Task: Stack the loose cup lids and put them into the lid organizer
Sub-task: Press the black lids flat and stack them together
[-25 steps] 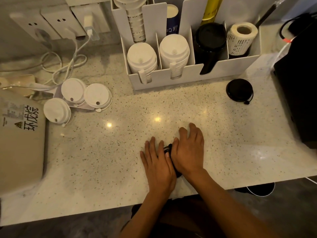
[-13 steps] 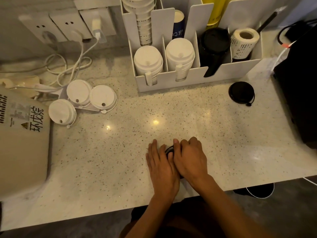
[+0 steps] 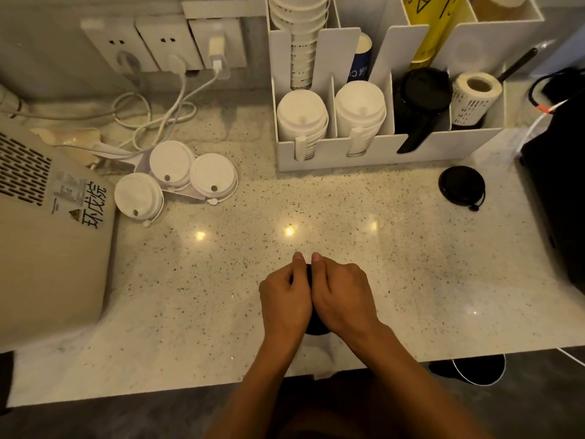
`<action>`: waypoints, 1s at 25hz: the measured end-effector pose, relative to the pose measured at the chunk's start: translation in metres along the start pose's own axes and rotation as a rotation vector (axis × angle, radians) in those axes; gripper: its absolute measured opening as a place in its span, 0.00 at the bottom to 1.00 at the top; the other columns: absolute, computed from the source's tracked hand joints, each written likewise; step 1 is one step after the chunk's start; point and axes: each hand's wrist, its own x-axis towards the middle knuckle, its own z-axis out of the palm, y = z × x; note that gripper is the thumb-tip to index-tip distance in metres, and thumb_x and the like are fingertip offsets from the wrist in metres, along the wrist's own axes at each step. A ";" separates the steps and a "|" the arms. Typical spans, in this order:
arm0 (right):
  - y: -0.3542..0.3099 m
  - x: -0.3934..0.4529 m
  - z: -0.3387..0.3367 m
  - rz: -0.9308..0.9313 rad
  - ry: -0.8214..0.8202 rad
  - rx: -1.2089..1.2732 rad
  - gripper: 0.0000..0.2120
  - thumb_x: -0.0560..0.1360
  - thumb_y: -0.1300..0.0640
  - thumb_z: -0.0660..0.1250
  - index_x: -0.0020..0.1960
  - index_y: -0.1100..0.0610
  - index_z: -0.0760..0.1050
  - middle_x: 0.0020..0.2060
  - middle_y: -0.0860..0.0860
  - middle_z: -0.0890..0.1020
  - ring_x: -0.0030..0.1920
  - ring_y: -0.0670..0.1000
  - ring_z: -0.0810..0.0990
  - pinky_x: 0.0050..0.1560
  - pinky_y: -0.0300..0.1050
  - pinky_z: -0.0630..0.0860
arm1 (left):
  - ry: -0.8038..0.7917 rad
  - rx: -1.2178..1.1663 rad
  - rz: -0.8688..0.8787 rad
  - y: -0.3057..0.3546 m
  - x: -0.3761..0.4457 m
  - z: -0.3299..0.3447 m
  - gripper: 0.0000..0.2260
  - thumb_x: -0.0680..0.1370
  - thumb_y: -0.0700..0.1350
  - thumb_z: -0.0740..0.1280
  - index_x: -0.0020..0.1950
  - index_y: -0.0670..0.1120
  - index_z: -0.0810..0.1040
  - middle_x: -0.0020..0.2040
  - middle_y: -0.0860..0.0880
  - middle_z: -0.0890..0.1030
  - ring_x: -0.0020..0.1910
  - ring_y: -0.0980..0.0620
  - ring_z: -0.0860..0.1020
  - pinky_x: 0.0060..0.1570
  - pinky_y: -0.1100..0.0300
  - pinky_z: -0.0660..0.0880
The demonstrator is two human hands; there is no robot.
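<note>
**Hands closed in around black lids at counter edge**

Both hands had drawn in since a second earlier: fingers then lay flat and spread, now curled. Left hand [image 3: 286,299] and right hand [image 3: 343,296] were cupped together, fingers wrapped on black lids [image 3: 316,326], mostly hidden; count could not be told. Judged: stack squared up and gripped, lift toward the lid organizer [image 3: 389,153] comes next.

Relative to the organizer: held lids well in front, near the counter [image 3: 395,264] edge. One loose black lid [image 3: 461,185] just in front of its right end. Three loose white lids [image 3: 177,179] to its left.

Organizer front compartments, left to right: white lid stack [image 3: 302,117], second white lid stack [image 3: 360,107], black lid stack [image 3: 421,96], label roll [image 3: 474,96]. Cups [image 3: 299,36] stood behind.
</note>
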 end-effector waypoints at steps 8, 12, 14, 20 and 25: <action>-0.021 -0.004 0.006 -0.109 -0.037 0.030 0.23 0.79 0.45 0.47 0.32 0.54 0.69 0.23 0.48 0.73 0.23 0.48 0.71 0.27 0.45 0.69 | 0.072 -0.042 0.027 -0.001 -0.001 -0.023 0.26 0.83 0.48 0.59 0.27 0.39 0.75 0.23 0.43 0.76 0.24 0.44 0.75 0.27 0.53 0.71; -0.029 0.000 0.002 -0.126 -0.059 0.000 0.20 0.78 0.47 0.47 0.34 0.55 0.67 0.24 0.53 0.73 0.26 0.52 0.69 0.31 0.46 0.67 | 0.066 -0.098 -0.033 0.003 0.002 -0.028 0.26 0.83 0.49 0.58 0.28 0.37 0.74 0.25 0.41 0.76 0.24 0.49 0.72 0.30 0.53 0.72; -0.033 0.003 0.003 -0.127 0.013 0.003 0.24 0.79 0.44 0.47 0.31 0.55 0.67 0.22 0.48 0.73 0.22 0.49 0.71 0.26 0.47 0.69 | 0.059 -0.109 -0.045 0.008 0.003 -0.029 0.26 0.83 0.50 0.58 0.28 0.38 0.73 0.25 0.41 0.76 0.25 0.50 0.73 0.30 0.53 0.72; -0.031 -0.005 -0.003 0.090 0.149 0.197 0.26 0.77 0.33 0.46 0.42 0.50 0.73 0.30 0.45 0.79 0.30 0.45 0.80 0.32 0.48 0.79 | 0.161 -0.443 -0.359 0.036 0.010 -0.021 0.22 0.83 0.51 0.58 0.32 0.49 0.82 0.32 0.47 0.84 0.35 0.49 0.83 0.40 0.53 0.80; -0.004 -0.004 -0.017 0.196 0.245 0.275 0.32 0.77 0.33 0.41 0.39 0.53 0.75 0.27 0.46 0.78 0.29 0.45 0.79 0.32 0.47 0.79 | 0.149 -0.488 -0.443 0.054 -0.001 0.011 0.17 0.82 0.52 0.59 0.40 0.52 0.84 0.41 0.47 0.85 0.44 0.46 0.84 0.46 0.51 0.82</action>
